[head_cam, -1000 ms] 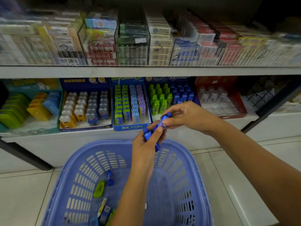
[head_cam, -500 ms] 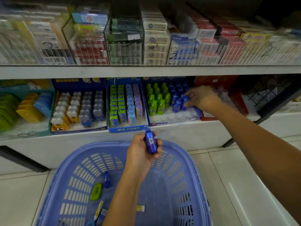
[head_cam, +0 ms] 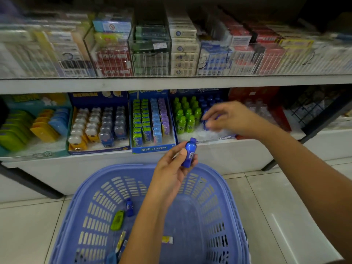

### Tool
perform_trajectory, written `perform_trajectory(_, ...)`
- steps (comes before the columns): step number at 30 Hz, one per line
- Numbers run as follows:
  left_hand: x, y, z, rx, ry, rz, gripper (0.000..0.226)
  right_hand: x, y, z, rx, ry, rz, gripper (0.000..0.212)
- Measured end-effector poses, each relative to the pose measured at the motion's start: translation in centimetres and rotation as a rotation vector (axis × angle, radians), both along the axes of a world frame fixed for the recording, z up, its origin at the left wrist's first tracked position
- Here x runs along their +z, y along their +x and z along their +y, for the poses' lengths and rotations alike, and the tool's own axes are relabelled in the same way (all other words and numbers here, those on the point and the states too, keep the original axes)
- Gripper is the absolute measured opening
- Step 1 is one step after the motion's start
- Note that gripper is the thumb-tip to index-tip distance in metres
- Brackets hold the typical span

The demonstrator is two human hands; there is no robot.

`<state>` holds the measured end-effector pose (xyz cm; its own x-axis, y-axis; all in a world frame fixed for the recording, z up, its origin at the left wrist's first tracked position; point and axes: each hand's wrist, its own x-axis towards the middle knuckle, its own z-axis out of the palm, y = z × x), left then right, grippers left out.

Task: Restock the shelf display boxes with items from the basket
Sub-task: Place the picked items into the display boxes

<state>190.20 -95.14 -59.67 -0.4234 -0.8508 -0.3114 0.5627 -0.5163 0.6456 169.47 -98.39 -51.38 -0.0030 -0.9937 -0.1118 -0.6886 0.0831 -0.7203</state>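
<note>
Left hand (head_cam: 167,174) is pinching small blue plastic bottle (head_cam: 188,153) mid-body below blue display box (head_cam: 224,138); light, rigid, slick; right hand (head_cam: 231,119) blurred, grip unclear

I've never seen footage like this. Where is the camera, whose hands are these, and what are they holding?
There is no machine here. A person wears a camera on the head, and it looks forward and down at their own two hands. The left hand holds a small blue bottle in its fingers above a basket with a few loose items inside. The right hand reaches to a display box of bottles. That hand is blurred, so I cannot tell whether it grips anything.
</note>
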Motion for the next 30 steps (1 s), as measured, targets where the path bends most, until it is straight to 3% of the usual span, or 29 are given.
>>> perform_trajectory(1, 0.2, -0.1, 0.1, -0.012, 0.006, 0.019, 0.022, 0.5, 1.4, 1.2, 0.139, 0.083, -0.150, 0.023)
perform_trajectory(3, 0.6, -0.3, 0.3, -0.041, 0.022, 0.049, 0.029, 1.0, 3.3, 2.8, 0.276, 0.144, -0.243, 0.031)
perform_trajectory(10, 1.2, -1.7, 0.1, -0.064, 0.006, 0.059, 0.032, 0.3, 3.2, 3.6, 0.111, 0.043, -0.257, 0.025)
perform_trajectory(12, 1.3, -2.8, -0.2, -0.073, -0.150, -0.159, 0.031, 0.3, 1.6, 3.2, 0.000, -0.030, -0.212, 0.023)
perform_trajectory(16, 0.0, -4.4, -1.1, -0.175, -0.885, -1.022, 0.039, -0.1, -3.8, 1.1, -0.325, -0.210, 0.166, 0.027)
perform_trajectory(19, -1.2, -5.2, -2.2, -0.367, -1.189, -1.351, 0.056, -1.6, -6.0, -0.7, -0.406, -0.187, 0.285, 0.029)
perform_trajectory(23, -2.7, -5.2, -3.0, -0.468, -1.276, -1.560, 0.066, -3.8, -6.7, -3.0, -0.375, -0.090, 0.266, 0.027)
perform_trajectory(30, -3.7, -4.8, -3.3, -0.451, -1.322, -1.545, 0.069, -4.1, -7.5, -4.8, -0.305, 0.028, 0.377, 0.029)
